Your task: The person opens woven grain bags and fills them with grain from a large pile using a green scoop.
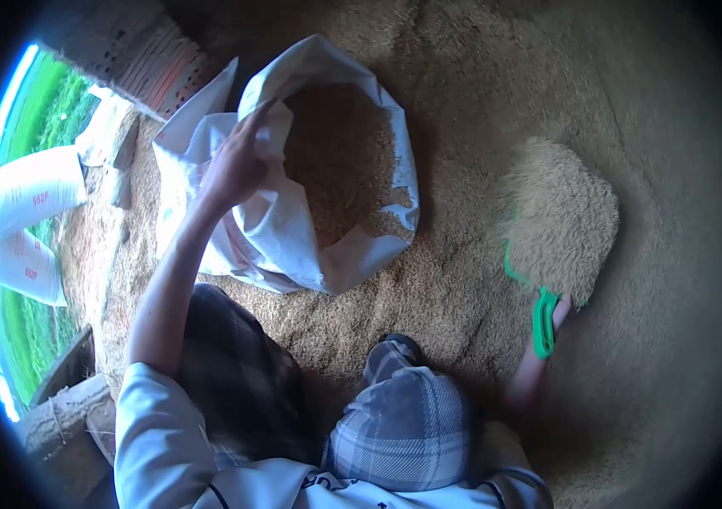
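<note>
A white woven sack stands with its mouth wide, and brown grain that looks like unhusked rice fills the part I can see into. My left hand holds the sack's left rim, its index finger stretched along the folded edge and the other fingers partly hidden. Off to the right, my right hand is closed around the handle of a green scoop. A high heap of grain covers most of the scoop, and its left side is blurred.
Loose grain spreads around the sack and my legs. My plaid-covered knee lies between my arms. White sacks with red print lie at the left beside green growth. A brick wall piece is at upper left, a wooden board at lower left.
</note>
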`<state>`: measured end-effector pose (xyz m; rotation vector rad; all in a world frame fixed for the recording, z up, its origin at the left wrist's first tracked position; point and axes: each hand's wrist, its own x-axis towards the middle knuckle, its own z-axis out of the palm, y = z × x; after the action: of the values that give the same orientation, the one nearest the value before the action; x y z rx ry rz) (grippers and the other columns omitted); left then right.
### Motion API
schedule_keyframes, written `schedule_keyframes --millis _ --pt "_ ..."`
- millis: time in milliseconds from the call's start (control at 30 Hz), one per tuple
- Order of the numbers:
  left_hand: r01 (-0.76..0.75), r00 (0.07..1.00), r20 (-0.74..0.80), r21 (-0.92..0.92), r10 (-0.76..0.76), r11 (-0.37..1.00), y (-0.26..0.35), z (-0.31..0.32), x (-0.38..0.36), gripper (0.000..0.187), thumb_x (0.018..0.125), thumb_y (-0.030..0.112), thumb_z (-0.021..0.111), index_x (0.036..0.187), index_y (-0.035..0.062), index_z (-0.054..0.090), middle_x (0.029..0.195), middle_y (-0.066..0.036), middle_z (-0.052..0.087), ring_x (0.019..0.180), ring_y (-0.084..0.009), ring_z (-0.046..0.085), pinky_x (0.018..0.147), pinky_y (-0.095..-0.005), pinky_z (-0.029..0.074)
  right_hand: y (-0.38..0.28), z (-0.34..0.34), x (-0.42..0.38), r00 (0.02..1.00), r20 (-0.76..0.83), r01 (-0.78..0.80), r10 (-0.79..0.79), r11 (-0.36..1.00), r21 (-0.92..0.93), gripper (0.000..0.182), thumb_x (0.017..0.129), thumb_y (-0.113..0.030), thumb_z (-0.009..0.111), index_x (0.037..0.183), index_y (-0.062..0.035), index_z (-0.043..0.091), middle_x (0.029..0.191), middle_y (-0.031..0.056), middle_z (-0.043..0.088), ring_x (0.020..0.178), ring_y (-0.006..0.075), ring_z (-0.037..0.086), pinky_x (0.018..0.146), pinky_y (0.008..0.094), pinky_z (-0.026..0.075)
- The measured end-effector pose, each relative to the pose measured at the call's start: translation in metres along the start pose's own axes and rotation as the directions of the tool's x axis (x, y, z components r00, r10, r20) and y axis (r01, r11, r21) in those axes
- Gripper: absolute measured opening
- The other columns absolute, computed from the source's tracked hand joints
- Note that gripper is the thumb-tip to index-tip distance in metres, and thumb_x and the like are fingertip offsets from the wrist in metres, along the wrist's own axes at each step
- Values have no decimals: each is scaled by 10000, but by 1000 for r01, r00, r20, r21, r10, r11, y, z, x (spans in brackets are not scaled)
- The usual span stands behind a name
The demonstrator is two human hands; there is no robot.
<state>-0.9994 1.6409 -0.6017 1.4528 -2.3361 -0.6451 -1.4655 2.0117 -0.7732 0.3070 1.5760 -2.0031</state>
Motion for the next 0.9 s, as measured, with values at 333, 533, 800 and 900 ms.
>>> schedule_keyframes --millis 333,533,800,900 --pt "-73 997 -40 -266 65 961 5 -27 -6 838 647 -92 465 1392 253 294 1230 -232 503 1110 -390 507 943 -424 409 -36 149 -108 859 314 -223 404 848 -481 373 860 -402 443 961 -61 556 776 70 597 601 180 560 466 303 456" --pt "3 979 -192 -336 -72 942 12 -21 -3 676 709 -49 453 1333 203 393 1182 -226 439 1104 -363 470 937 -382 399 -5 322 -205 668 529 221 524 539 -813 242 859 -263 485 824 -29 538 638 74 572 492 154 571 438 272 489" --pt "-96 790 -592 -380 -162 920 -18 -42 -6 476 728 -64 452 1177 91 483 1160 -231 391 1097 -383 463 940 -408 399 72 414 -274 379 476 577 794 199 -792 289 805 -237 485 712 29 550 571 121 555 454 250 592 435 362 494" --pt "-138 735 -667 -326 -124 935 -21 -64 -9 441 725 -59 457 1141 83 499 1155 -223 390 1088 -367 462 956 -391 383 48 407 -257 442 448 544 777 165 -823 272 810 -230 463 631 -34 522 539 112 539 442 224 573 415 352 461"
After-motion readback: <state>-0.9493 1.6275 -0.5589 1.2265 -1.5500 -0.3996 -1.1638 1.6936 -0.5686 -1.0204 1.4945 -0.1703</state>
